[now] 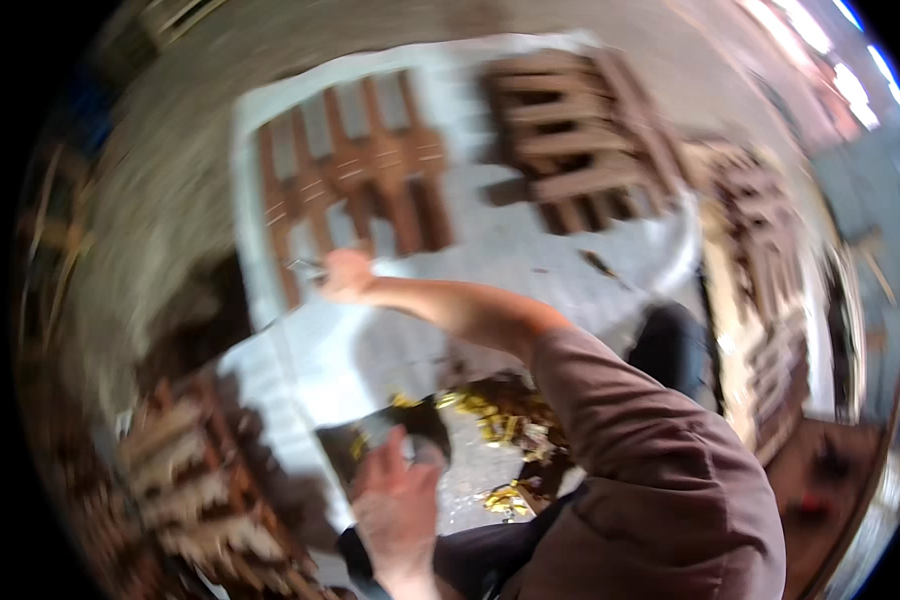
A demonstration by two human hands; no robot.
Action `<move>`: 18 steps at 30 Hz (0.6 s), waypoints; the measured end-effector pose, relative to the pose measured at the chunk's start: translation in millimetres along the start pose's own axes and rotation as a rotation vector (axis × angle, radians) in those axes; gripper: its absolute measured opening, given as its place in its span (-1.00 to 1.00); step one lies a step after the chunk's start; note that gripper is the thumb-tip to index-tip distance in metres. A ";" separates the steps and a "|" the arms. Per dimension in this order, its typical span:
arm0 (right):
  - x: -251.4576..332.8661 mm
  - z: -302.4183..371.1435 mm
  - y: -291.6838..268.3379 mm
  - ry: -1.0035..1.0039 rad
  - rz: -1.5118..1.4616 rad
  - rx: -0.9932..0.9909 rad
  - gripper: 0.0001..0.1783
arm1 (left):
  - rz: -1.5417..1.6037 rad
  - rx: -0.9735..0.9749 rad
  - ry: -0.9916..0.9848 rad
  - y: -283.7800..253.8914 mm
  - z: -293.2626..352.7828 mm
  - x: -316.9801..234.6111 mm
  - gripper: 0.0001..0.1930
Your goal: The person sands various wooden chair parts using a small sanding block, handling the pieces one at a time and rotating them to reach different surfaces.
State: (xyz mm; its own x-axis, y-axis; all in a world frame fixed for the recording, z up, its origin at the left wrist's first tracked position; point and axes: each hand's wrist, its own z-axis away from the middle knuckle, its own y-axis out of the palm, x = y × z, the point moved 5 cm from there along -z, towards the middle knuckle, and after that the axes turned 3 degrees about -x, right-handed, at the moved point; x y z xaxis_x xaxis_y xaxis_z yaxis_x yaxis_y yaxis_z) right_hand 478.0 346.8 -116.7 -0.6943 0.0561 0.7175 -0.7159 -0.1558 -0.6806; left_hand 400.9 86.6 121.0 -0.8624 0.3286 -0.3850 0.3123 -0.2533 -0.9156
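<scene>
Here | right hand [346,276] — outstretched near brown slats [350,172] | left hand [398,505] — low

Right arm [470,312] stretched forward-left, right hand [347,276] blurred, left hand [398,502] low.

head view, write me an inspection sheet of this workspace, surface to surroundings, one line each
Surface: white sheet spread on the grey floor.
Work pieces: row of brown wooden pieces lying side by side; slatted wooden stack to their right.
Clutter: loose yellow pieces near the person; slender tool on the sheet, kind unclear.
Right hand: at the row's near edge, beside a thin metallic item; grip too blurred to tell.
Left hand: near the yellow pieces; grip unclear.
Cables: nothing seen.
Surroundings: more wooden pieces stacked at lower left and right.
</scene>
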 end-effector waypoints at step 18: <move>-580.1 564.4 -526.0 1.337 -0.212 -1.566 -0.34 | 0.250 0.476 0.035 164.4 -90.0 -54.8 -0.45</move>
State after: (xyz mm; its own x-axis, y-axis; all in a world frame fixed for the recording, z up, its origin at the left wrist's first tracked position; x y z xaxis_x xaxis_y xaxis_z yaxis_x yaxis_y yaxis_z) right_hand 1298.9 -160.4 -91.1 0.2934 0.5935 0.7494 0.2840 0.6944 -0.6611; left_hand 535.3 108.8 -18.8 -0.7687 0.2331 -0.5956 0.2843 -0.7096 -0.6447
